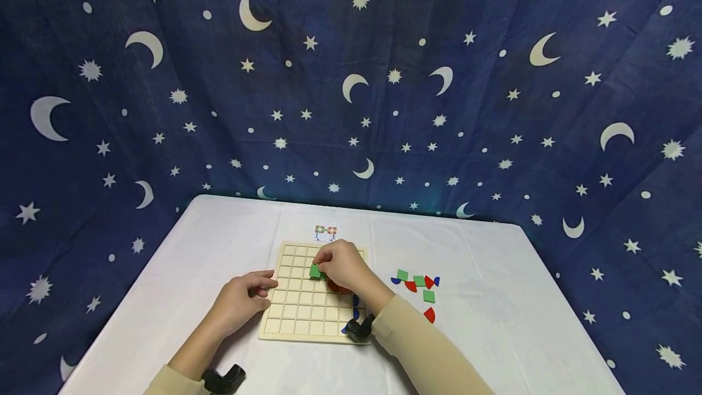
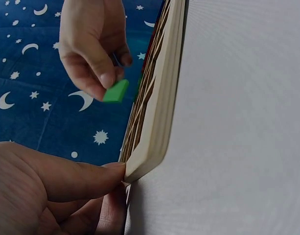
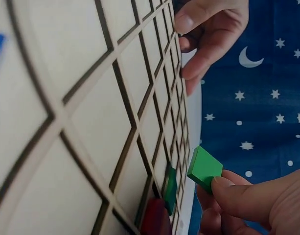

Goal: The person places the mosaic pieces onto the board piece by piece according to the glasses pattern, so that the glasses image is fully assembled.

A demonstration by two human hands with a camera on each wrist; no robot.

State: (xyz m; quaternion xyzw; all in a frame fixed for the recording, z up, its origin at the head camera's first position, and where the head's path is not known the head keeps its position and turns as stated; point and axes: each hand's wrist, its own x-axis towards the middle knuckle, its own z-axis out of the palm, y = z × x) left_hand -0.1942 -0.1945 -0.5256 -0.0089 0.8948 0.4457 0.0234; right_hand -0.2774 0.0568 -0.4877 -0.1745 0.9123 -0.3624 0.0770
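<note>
Wrist cameras: a black one (image 1: 223, 379) sits on your left wrist, another (image 1: 359, 328) on your right, by your beige sleeves (image 1: 425, 343).
Left hand: yours (image 1: 241, 300) rests its fingertips against the left edge of the board, loosely, without clasping it.
Board: the pale wooden grid (image 1: 304, 311) lies flat before you; blue pieces (image 1: 356, 314) sit along its right side, with red (image 1: 339, 289) partly under your right hand.
Loose pieces: to the right of the board you have green squares (image 1: 429, 296), red wedges (image 1: 429, 315) and blue half-circles (image 1: 437, 281).
Right hand: yours (image 1: 344, 266) pinches a green tile (image 3: 205, 169) between thumb and finger, lifted above the board near another green piece (image 3: 171, 190) lying on it.
Card: a small patterned one (image 1: 325, 233) lies just beyond the board on your white table (image 1: 482, 297).
Backdrop: dark blue cloth (image 1: 329, 29) with moons and stars.
</note>
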